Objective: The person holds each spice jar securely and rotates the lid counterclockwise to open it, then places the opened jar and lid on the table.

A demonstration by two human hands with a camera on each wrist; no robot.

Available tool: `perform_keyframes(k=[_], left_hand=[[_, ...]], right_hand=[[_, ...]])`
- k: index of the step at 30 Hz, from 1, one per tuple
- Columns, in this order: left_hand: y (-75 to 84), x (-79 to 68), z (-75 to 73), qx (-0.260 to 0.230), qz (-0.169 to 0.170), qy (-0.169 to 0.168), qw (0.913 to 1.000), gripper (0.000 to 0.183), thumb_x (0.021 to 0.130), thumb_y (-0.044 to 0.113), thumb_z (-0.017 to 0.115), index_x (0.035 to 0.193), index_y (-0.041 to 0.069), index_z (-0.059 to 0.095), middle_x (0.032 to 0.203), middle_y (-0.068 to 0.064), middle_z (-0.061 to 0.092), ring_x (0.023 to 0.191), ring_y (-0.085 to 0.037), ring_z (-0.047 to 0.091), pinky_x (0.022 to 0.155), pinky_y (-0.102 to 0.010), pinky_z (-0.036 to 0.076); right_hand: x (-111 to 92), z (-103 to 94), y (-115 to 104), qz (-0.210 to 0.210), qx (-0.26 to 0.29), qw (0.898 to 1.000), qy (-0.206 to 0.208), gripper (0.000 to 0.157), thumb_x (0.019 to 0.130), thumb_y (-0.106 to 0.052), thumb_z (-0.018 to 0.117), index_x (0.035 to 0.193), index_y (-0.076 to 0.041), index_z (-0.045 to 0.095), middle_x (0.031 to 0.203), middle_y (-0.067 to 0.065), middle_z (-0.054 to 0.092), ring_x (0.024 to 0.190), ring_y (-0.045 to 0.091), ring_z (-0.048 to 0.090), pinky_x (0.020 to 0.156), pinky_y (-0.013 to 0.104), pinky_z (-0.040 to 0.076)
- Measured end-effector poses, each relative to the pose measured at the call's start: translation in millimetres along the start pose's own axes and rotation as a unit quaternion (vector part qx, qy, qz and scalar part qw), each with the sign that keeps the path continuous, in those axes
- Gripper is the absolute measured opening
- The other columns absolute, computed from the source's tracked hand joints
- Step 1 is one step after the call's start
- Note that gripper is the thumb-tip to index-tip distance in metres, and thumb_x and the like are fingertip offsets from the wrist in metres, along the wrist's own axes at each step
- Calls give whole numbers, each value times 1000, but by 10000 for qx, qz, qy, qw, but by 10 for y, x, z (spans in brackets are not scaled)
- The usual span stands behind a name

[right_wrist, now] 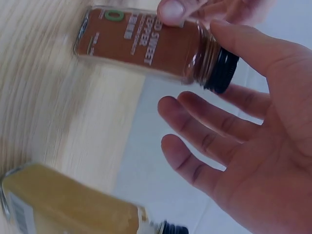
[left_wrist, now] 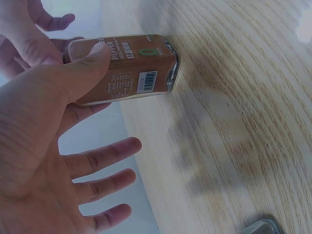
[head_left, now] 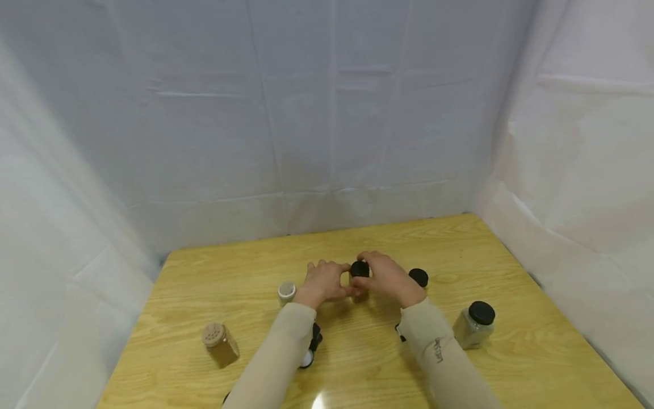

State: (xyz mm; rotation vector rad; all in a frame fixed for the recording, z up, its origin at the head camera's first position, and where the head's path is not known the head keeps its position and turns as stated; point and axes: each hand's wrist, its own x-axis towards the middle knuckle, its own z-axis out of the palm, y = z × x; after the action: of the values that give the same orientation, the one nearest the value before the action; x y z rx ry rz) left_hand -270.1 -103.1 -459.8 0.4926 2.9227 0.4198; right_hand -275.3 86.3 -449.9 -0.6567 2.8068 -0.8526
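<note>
Over the table point(head_left: 230, 278), the left hand point(head_left: 326, 283) pinches the brown pepper jar point(right_wrist: 139, 44) from nine o'clock, other fingers spread — while the right hand point(head_left: 388, 278), at three o'clock with remaining fingers loosely extended, pinches its black cap point(right_wrist: 225, 70).

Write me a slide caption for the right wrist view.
Right hand pinches the black cap, left hand grips the brown spice jar; a jar with yellowish contents sits nearby.
</note>
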Motion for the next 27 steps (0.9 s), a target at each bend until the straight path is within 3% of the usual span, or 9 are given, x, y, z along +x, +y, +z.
perform_keyframes(k=[3, 7, 13, 16, 21, 27], left_hand=[[-15, 8, 4, 23, -45, -11, 10000, 72, 91, 58, 78, 151, 23, 60, 144, -12, 67, 135, -47, 55, 119, -73, 28], [-26, 9, 0, 88, -72, -32, 9999, 74, 91, 58, 78, 152, 23, 59, 145, -12, 67, 135, -46, 55, 119, -73, 28], [-26, 18, 0, 75, -58, -52, 9999, 73, 92, 58, 77, 153, 23, 58, 145, -12, 66, 136, -46, 54, 119, -73, 28], [-19, 21, 5, 65, -38, -61, 10000, 71, 93, 57, 76, 152, 24, 58, 144, -12, 67, 136, -47, 54, 119, -73, 28], [5, 15, 9, -7, 18, -77, 10000, 70, 94, 56, 75, 152, 23, 59, 143, -13, 67, 136, -48, 54, 119, -74, 27], [18, 13, 5, -4, -29, -82, 10000, 71, 93, 56, 76, 152, 22, 58, 144, -13, 67, 137, -47, 53, 119, -73, 27]], right_hand=[[-13, -41, 17, 197, -22, 9998, -54, 58, 100, -33, 75, 145, -2, 57, 146, 20, 61, 131, 37, 62, 105, 54, 52], [-31, -95, 30, 277, -53, 9995, -132, 48, 99, -32, 76, 135, -4, 62, 139, 19, 64, 127, 37, 63, 102, 53, 53], [-24, -104, 12, 13, -104, 9999, -129, 50, 99, -28, 77, 136, 1, 62, 136, 20, 66, 125, 38, 64, 101, 53, 54], [5, -67, -15, -151, -121, 9997, -113, 52, 99, -28, 77, 138, 2, 61, 132, 20, 66, 115, 34, 68, 95, 48, 57], [24, -30, -46, -238, -124, 9996, -95, 42, 99, -23, 76, 132, 0, 63, 122, 17, 67, 96, 24, 65, 84, 42, 56], [-6, -74, -28, 48, -39, 9998, -171, 53, 100, -28, 75, 142, -1, 59, 140, 20, 63, 122, 35, 65, 99, 51, 55]])
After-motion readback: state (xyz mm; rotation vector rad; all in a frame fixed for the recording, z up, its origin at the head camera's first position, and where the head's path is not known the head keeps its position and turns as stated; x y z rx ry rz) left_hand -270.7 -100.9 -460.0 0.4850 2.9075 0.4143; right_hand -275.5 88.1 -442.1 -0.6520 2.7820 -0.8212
